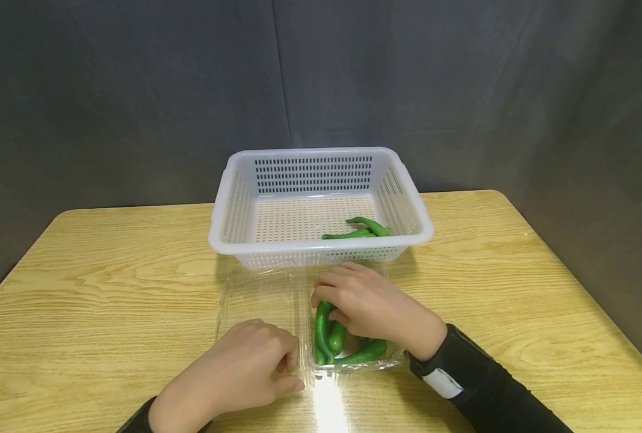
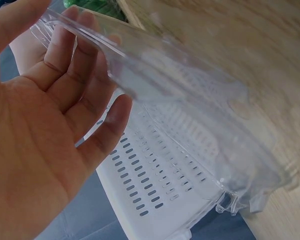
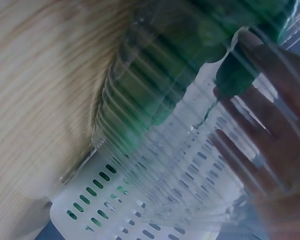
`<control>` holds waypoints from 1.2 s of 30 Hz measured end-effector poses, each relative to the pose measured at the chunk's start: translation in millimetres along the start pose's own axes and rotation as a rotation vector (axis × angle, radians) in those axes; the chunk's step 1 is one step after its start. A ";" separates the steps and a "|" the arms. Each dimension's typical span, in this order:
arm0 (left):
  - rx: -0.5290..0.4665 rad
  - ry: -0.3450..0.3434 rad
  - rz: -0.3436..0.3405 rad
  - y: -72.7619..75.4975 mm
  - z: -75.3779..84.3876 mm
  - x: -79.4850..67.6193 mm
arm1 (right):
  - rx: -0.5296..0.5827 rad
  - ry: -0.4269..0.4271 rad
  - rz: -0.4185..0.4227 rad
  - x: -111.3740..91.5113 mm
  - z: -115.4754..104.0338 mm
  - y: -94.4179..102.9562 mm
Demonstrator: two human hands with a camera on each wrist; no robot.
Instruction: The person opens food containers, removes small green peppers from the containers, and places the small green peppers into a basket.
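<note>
A clear hinged plastic container lies spread out on the table, with several green chili peppers in its right half. My right hand reaches into that half, its fingers curled around a green pepper, seen through the ribbed plastic in the right wrist view. My left hand holds the container's near edge beside the hinge. In the left wrist view, its fingertips show through the clear plastic and the thumb stands at the edge. Exact contact of the thumb is hard to see.
Behind the container stands a white perforated basket, with a few green peppers in its right front corner. The wooden table ends at a dark grey curtain at the back.
</note>
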State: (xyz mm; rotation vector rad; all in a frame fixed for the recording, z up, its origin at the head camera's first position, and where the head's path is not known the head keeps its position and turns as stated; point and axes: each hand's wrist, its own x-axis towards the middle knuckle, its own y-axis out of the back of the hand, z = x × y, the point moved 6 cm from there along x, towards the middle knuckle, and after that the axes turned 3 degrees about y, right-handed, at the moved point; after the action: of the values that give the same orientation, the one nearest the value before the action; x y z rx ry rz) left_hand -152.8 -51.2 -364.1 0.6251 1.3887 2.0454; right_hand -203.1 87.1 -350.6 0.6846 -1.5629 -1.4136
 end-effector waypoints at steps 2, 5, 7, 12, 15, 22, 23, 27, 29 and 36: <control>-0.001 0.001 -0.001 0.0 -0.1 0.0 | 0.001 -0.001 0.004 -0.2 0.6 0.5; -0.001 0.002 -0.001 -0.1 0.0 0.1 | 0.005 -0.007 0.011 -0.7 2.1 1.6; -0.002 0.004 -0.002 -0.2 -0.1 0.2 | 0.006 -0.012 0.018 -1.2 3.0 3.0; -0.003 0.005 -0.004 -0.4 -0.2 0.0 | 0.015 -0.016 0.041 -2.1 4.1 8.3; 0.002 0.001 0.004 -0.2 0.0 -0.1 | 0.020 -0.020 0.058 -2.5 5.1 12.5; 0.010 0.002 0.015 0.5 0.2 -0.3 | 0.020 -0.008 0.092 -2.8 5.9 21.0; 0.008 0.003 0.014 0.6 0.3 -0.4 | 0.022 -0.006 0.098 -2.9 5.9 22.3; 0.006 0.003 0.014 0.7 0.5 -0.6 | 0.032 0.003 0.130 -3.3 5.1 29.2; 0.008 0.002 0.016 0.7 0.7 -0.4 | 0.032 0.011 0.157 -3.8 4.5 33.9; 0.013 0.001 0.014 0.3 0.8 0.2 | -0.007 0.026 0.236 -6.0 3.1 47.3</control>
State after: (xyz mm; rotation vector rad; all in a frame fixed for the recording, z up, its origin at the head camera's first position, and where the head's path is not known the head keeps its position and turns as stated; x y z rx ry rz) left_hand -152.5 -50.6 -363.6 0.6408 1.4023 2.0491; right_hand -195.5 103.0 -306.2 0.4947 -1.5624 -1.2298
